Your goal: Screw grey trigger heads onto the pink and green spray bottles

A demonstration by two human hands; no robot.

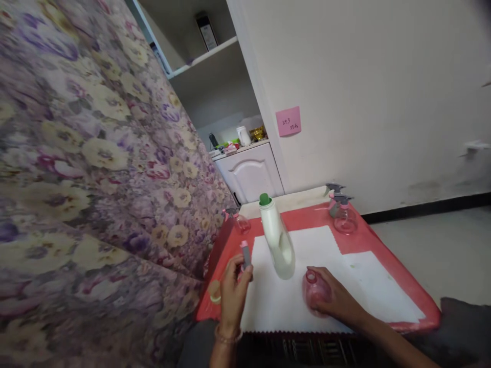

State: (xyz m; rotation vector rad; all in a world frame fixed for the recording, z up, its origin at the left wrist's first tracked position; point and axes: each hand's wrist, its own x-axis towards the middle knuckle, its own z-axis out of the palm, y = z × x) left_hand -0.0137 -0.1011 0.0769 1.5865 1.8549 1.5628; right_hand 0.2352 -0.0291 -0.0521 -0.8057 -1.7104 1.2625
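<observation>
Between the fingers of my left hand (233,290) is a grey and pink spray head (246,254), held up over the table's left side. My right hand (334,297) wraps around a clear pink spray bottle (313,292) with its neck uncovered, low over the white cloth (280,312). A tall pale green jug (274,235) stands between and beyond both hands, tilted in view. Its neck shows a green spout (264,199). Neither hand touches the jug.
On the red-covered table (307,217), spray bottles stand at the back right (346,220) and back left (242,224). A round yellowish cap (215,292) lies at the left edge. A floral curtain (115,179) hangs close on the left; a shelf cabinet (249,171) stands behind.
</observation>
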